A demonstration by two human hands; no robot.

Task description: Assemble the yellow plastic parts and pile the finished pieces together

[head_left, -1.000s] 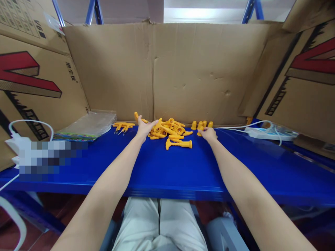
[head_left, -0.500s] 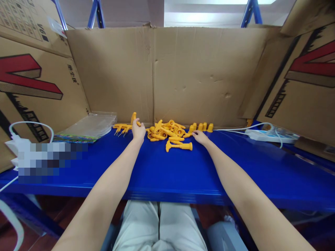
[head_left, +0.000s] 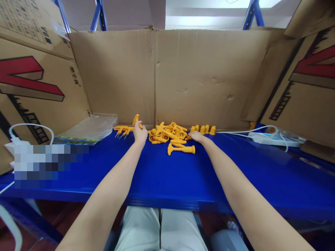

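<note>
A heap of yellow plastic parts (head_left: pixel 169 133) lies at the back of the blue table (head_left: pixel 170 174), against a cardboard wall. My left hand (head_left: pixel 140 133) is at the heap's left edge, closed round one yellow part (head_left: pixel 135 119) that sticks up above the fingers. At the heap's right edge, my right hand (head_left: pixel 196 136) rests low on the table with its fingers reaching into the parts; what they grip, if anything, is hidden. One longer yellow handle-shaped part (head_left: pixel 181 149) lies alone in front of the heap. Several small yellow caps (head_left: pixel 203 129) stand in a row to the right.
Yellow corkscrew-like pieces (head_left: pixel 122 130) lie left of the heap, beside a stack of clear plastic bags (head_left: pixel 89 128). A white power strip with cables (head_left: pixel 274 138) lies at the right. Cardboard boxes (head_left: pixel 31 80) wall in the table on three sides. A white charger (head_left: pixel 15 143) sits far left.
My left hand moved left from the heap's middle and closed on a yellow part at its edge. My right hand slid left from the row of caps to the heap.
</note>
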